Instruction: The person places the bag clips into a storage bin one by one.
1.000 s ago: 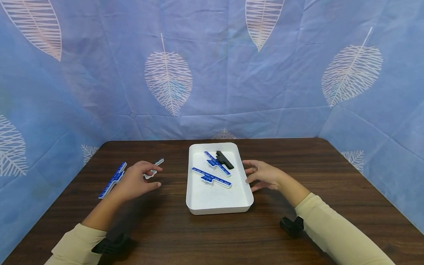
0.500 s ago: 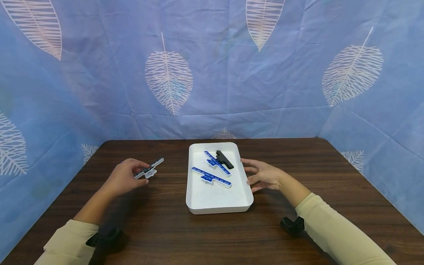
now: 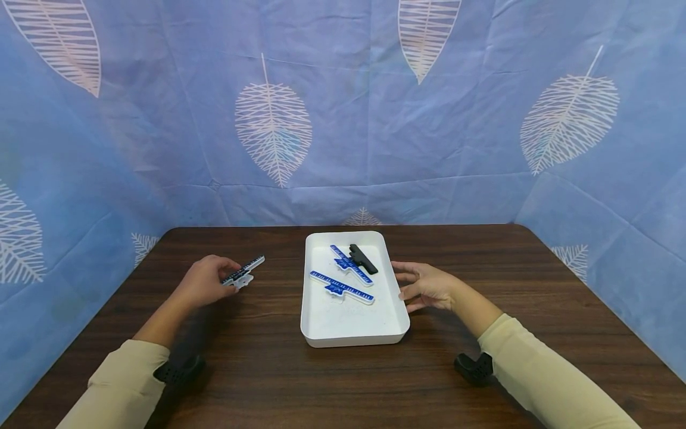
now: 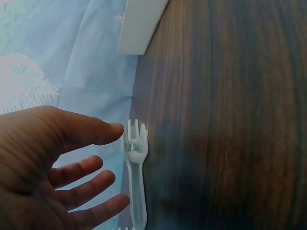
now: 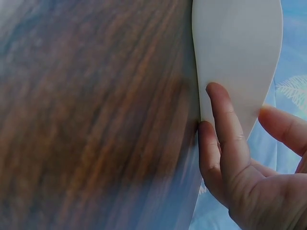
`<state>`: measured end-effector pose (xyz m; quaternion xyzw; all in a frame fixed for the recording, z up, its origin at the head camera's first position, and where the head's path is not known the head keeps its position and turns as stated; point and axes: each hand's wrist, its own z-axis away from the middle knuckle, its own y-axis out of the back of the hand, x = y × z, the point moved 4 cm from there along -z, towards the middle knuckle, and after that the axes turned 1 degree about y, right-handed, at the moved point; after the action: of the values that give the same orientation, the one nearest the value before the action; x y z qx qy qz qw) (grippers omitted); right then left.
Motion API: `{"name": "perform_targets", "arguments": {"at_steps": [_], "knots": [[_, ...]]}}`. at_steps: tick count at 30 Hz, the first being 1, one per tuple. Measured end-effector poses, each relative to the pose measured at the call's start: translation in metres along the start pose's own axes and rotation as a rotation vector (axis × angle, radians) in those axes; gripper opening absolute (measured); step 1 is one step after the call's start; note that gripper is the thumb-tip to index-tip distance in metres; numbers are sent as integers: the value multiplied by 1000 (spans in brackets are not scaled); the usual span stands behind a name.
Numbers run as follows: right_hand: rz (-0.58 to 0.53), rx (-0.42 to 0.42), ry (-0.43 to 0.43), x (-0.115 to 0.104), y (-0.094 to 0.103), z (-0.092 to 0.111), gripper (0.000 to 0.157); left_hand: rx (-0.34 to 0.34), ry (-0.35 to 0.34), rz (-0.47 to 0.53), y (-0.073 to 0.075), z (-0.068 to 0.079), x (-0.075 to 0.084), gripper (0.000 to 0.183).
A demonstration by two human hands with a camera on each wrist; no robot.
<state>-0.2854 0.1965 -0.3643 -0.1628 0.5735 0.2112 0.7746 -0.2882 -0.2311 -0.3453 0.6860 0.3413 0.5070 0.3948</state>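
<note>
In the head view, my left hand (image 3: 206, 281) is over the left end of a black-and-white page clip (image 3: 245, 274) with a piano-key pattern, lying on the table. In the left wrist view, the thumb tip comes up to that pale clip (image 4: 138, 177), while the other fingers are spread; contact cannot be told. My right hand (image 3: 427, 285) rests against the right wall of a white tray (image 3: 356, 333). The right wrist view has its fingertips on the tray's outer wall (image 5: 235, 52) and its thumb at the rim. Its fingers are fairly straight.
Two blue piano-key page clips, a lower one (image 3: 343, 287) and an upper one (image 3: 351, 265), lie in the tray. Beside them is a black clip-like piece (image 3: 363, 258). The dark wooden table (image 3: 343, 393) ends at a blue leaf-print cloth (image 3: 455, 137).
My left hand has shifted left and back from over the black-and-white clip, uncovering more of it. A blue clip at the far left is now out of sight. My right hand has barely moved.
</note>
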Motion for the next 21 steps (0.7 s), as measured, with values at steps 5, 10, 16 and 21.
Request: {"name": "perform_targets", "arguments": {"at_steps": [5, 10, 16, 21], "knots": [[0, -1, -1, 0, 0, 0, 89, -27, -18, -21, -1, -10, -3, 39], [-4, 6, 1, 1, 1, 0, 89, -74, -4, -64, -3, -18, -5, 46], [-1, 15, 6, 2, 2, -1, 88, -163, 43, -95, -7, -27, -5, 52], [12, 11, 9, 3, 3, -2, 88, -222, 51, -118, -10, -33, -3, 52]]}}
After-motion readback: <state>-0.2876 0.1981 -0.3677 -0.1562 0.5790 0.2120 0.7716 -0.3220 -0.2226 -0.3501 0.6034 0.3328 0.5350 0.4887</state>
